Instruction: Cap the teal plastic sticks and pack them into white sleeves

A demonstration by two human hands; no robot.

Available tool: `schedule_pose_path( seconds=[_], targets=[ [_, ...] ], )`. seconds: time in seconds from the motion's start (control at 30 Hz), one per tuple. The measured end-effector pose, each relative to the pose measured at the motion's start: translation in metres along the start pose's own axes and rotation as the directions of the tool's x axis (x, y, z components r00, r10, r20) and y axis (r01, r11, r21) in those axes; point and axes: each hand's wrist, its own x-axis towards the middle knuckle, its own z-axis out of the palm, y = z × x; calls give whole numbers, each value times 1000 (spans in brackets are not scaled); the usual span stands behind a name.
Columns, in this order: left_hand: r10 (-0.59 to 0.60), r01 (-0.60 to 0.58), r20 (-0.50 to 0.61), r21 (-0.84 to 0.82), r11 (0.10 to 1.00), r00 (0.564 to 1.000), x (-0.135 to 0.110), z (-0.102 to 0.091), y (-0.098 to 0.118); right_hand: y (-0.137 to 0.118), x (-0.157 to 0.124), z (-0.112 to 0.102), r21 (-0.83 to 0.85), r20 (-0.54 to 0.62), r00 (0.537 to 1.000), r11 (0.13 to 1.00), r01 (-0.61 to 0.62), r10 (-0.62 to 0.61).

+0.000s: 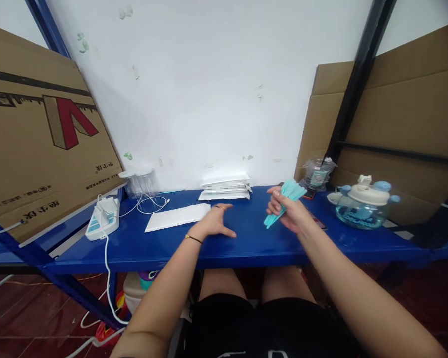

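My right hand [289,214] is closed round a bundle of thin teal strips [283,201], holding it a little above the blue table [246,243]. My left hand [216,222] hovers just over the table with its fingers spread, holding nothing. A flat white envelope [177,217] lies right beside my left hand. Behind it, against the wall, sits a stack of white envelopes [226,188].
A white power strip [102,218] with cables lies at the table's left end, clear jars [142,182] behind it. A water jug [362,204] and a clear wrapped container [317,174] stand at the right. Cardboard sheets [41,134] line both sides. A phone [317,221] lies under my right wrist.
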Motion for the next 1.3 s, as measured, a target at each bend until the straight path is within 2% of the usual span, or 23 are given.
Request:
schedule_pose_path(
  seconds=[0.07,0.13,0.17,0.23,0.3,0.37,0.47,0.53,0.6,0.67,0.77,0.9,1.03,1.17,1.3],
  targets=[
    [-146,163,-80,266,950,986,-3,-29,-36,3,4,-12,-93,-51,998,995,37,-42],
    [-336,350,-108,408,843,936,-6,-52,-68,13,2,-19,-176,-90,994,983,46,-63],
    [-402,403,-102,445,800,910,-8,-60,-80,20,0,-20,-205,-106,992,978,39,-62],
    [-461,432,-58,466,772,886,-11,-72,-95,33,-4,-20,-236,-118,992,972,9,-38],
    [-448,418,-40,443,793,893,-13,-78,-98,37,-7,-17,-228,-115,993,974,-11,-16],
    [-367,363,-58,349,864,928,-13,-81,-89,29,-5,-12,-185,-104,994,983,11,-31],
    [-195,201,-87,66,977,977,-7,-85,-63,-3,6,-2,-108,-48,995,990,86,-91],
    [-112,93,-118,-153,984,987,1,-84,-42,-31,17,9,-79,-10,991,988,130,-131],
    [-39,-25,-154,-393,919,987,11,-79,-21,-60,29,26,-75,-8,980,978,197,-198],
    [56,-116,-119,-584,804,991,22,-68,0,-85,38,47,-105,-48,955,952,288,-294],
    [181,-159,-48,-725,670,982,35,-47,25,-107,47,78,-171,-70,916,909,379,-395],
    [260,-172,-20,-801,574,965,44,-22,42,-104,51,100,-271,3,908,874,403,-418],
    [262,-139,-3,-853,503,965,46,-8,42,-81,53,99,-386,17,956,880,277,-294],
    [199,-93,1,-882,461,980,46,-2,33,-63,56,97,-307,-29,988,942,135,-151],
    [169,-83,-9,-896,436,986,45,1,30,-59,57,98,-265,-26,988,954,139,-151]
  ],
)
